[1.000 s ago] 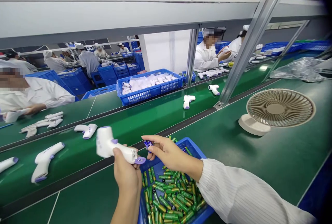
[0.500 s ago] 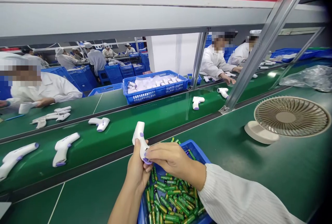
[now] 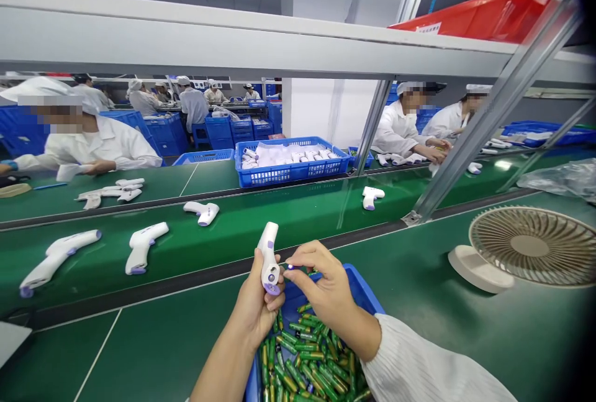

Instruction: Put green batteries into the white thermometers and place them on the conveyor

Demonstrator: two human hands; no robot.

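In my left hand (image 3: 256, 296) is a white gun-shaped thermometer (image 3: 267, 246) with purple trim, its fingers wrapped round the body. The handle end faces me; its purple flap (image 3: 272, 289) hangs open and a round metallic spot shows in the opening. Just right of that end, my right hand (image 3: 326, 284) pinches a small purple piece (image 3: 291, 266) with a light tip between thumb and forefinger, apart from the thermometer. Its kind is too small to tell. Below both hands stands a blue bin (image 3: 367, 293) of loose green and gold batteries (image 3: 307, 347).
More thermometers (image 3: 146, 246) lie on the green conveyor belt (image 3: 298, 209) ahead. A blue basket (image 3: 288, 172) of white parts stands beyond. To the right are a beige fan (image 3: 531, 243) and a metal post (image 3: 493, 104). A shelf beam (image 3: 233, 41) crosses overhead. Co-workers sit opposite.
My right hand has drawn back to the right from the thermometer's handle, the small purple piece now showing in its fingers. The view has shifted, and the left thermometers on the belt appear farther right.
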